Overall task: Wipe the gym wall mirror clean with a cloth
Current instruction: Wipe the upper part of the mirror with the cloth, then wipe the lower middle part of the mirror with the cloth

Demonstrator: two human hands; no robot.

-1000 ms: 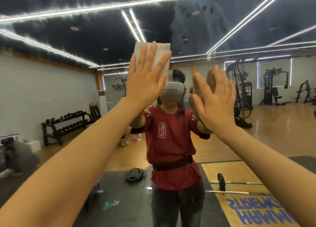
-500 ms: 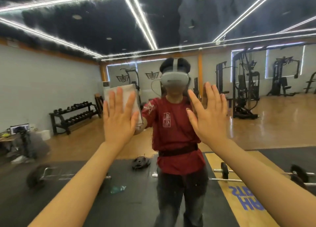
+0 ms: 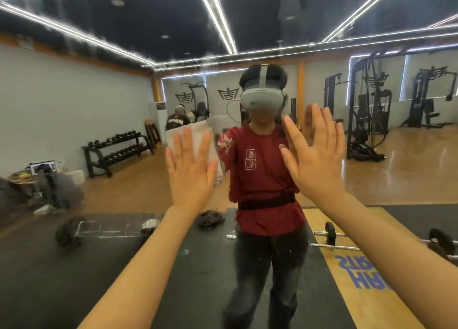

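— Mirror (image 3: 74, 120) cleaning: her left hand (image 3: 189, 172), fingers spread flat, is pressing the cloth (image 3: 192, 136) lower now, around nine o'clock of her reflection.

— Right hand (image 3: 316, 159) is bracing, open; upper glass done.

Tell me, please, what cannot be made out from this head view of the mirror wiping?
- Cloth: mostly hidden behind the left hand, which presses it flat to the mirror; only its top and right edge show.
- Right hand: its palm faces away, so contact with the glass cannot be confirmed.
- Mirror edges: cut off by the frame.
- Remaining smears: too faint against the reflections, apart from haze near the top.
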